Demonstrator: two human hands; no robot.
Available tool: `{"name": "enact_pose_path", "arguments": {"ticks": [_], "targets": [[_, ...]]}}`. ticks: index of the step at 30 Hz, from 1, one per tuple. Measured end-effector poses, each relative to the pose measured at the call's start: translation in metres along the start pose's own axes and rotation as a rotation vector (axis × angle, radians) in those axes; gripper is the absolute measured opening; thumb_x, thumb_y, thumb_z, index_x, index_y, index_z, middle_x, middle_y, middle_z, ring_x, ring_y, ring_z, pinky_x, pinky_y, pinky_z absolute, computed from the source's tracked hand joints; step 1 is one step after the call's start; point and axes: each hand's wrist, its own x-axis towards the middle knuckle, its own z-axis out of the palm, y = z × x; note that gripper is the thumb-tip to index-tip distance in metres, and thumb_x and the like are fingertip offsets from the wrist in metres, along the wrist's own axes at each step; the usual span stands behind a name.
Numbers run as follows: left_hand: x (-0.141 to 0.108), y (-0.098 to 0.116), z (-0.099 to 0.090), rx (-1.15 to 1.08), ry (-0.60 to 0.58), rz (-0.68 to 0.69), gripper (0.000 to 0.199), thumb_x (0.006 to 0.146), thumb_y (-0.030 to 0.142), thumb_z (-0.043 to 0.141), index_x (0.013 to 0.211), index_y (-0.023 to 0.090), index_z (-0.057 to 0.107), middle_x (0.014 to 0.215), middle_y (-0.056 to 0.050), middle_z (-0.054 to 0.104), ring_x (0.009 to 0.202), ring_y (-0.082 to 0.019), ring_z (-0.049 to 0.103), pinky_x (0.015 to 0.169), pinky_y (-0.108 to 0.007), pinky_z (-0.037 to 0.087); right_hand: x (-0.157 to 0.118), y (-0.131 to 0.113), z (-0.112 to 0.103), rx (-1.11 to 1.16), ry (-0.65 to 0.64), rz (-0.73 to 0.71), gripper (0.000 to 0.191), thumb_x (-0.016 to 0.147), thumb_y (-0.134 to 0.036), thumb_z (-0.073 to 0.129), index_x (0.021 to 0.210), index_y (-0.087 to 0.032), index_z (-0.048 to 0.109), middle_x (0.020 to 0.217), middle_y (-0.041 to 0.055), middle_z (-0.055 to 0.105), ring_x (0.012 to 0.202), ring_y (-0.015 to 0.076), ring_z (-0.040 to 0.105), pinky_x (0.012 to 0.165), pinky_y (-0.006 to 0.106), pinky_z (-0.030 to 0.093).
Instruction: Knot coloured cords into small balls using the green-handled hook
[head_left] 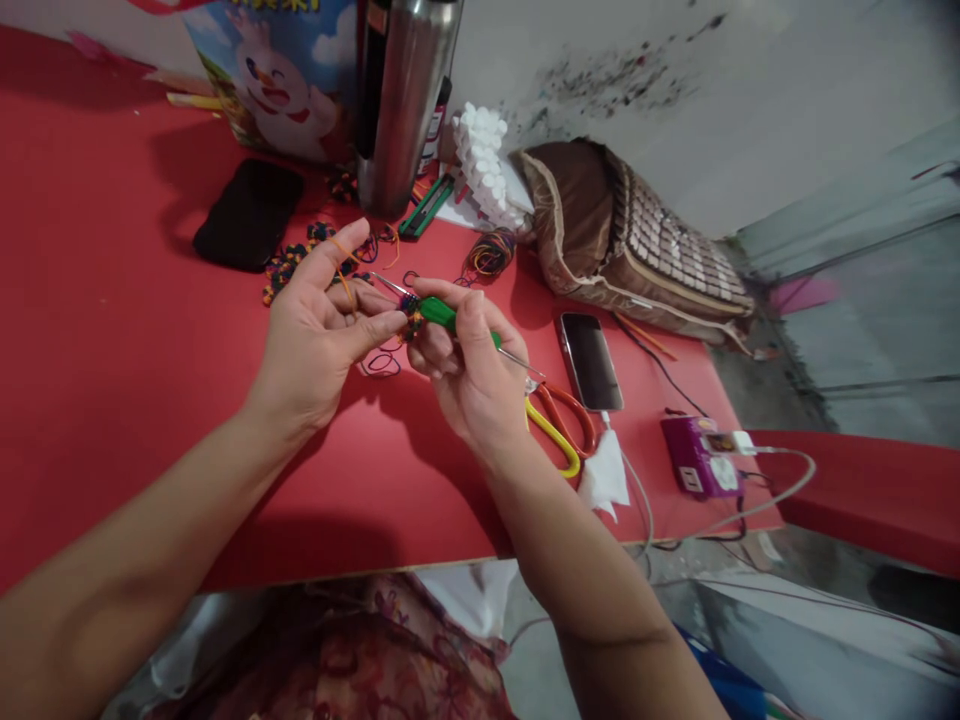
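My right hand point(476, 365) is closed round the green handle of a crochet hook point(437, 312), whose thin metal tip points left toward my other hand. Between thumb and fingers, my left hand point(319, 325) pinches a small crocheted piece point(411, 318) of dark and orange yarn. An orange strand point(346, 262) runs over the raised left index finger. Loops of dark yarn point(382, 362) lie below the hands on the table. Just behind the left fingers is a pile of crocheted pieces point(283, 275) in dark, orange and red. The fingers partly hide the piece being held.
Around the red table point(112, 400) stand a steel flask point(409, 110), a black phone point(249, 213), a green cutter point(426, 207), and a yarn bundle point(491, 253). To the right lie scissors point(570, 420), a charging phone point(591, 360), a purple power block point(694, 460) and a brown cushion point(637, 230).
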Motion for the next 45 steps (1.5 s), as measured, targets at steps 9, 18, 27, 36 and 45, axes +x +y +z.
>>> {"name": "enact_pose_path", "arguments": {"ticks": [9,18,27,36,45], "targets": [[-0.004,-0.004,0.003,-0.021,0.018,-0.02,0.067,0.082,0.02,0.095,0.142,0.036,0.07,0.089,0.003,0.08,0.085,-0.023,0.078,0.073,-0.038,0.064,0.003,0.001,-0.003,0.034,-0.057,-0.029,0.031,0.098,-0.055,0.083,0.103,-0.024,0.086,0.062,-0.0092,0.036,0.054,0.008,0.027,0.052,0.025,0.038],[-0.002,0.001,0.001,-0.035,0.07,-0.004,0.07,0.079,0.022,0.099,0.141,0.04,0.071,0.089,0.005,0.079,0.086,-0.022,0.076,0.076,-0.04,0.064,0.004,-0.001,-0.009,0.013,-0.123,0.009,0.033,0.098,-0.058,0.082,0.107,-0.026,0.085,0.063,-0.0098,0.031,0.055,0.01,0.028,0.054,0.028,0.037],[-0.004,0.005,0.002,-0.024,0.045,0.024,0.069,0.082,0.022,0.099,0.143,0.036,0.071,0.09,0.004,0.079,0.089,-0.021,0.077,0.078,-0.036,0.065,0.006,-0.003,-0.011,0.059,-0.162,0.017,0.032,0.101,-0.054,0.078,0.109,-0.025,0.087,0.064,-0.0086,0.034,0.056,0.0092,0.024,0.053,0.026,0.037],[-0.007,0.014,0.013,-0.077,0.095,0.023,0.065,0.074,0.016,0.103,0.131,0.037,0.078,0.084,0.004,0.077,0.082,-0.019,0.074,0.072,-0.034,0.063,0.006,-0.006,-0.007,0.054,-0.142,0.045,0.036,0.1,-0.058,0.079,0.1,-0.022,0.084,0.065,-0.0082,0.036,0.055,0.0082,0.022,0.051,0.024,0.036],[-0.008,0.017,0.017,-0.15,0.102,-0.055,0.067,0.074,0.003,0.094,0.131,0.029,0.074,0.079,0.006,0.075,0.078,-0.018,0.072,0.073,-0.031,0.061,0.009,0.0,-0.013,-0.043,-0.152,-0.012,0.045,0.1,-0.069,0.073,0.103,-0.025,0.083,0.063,-0.009,0.037,0.052,0.0085,0.029,0.05,0.026,0.037]]}}
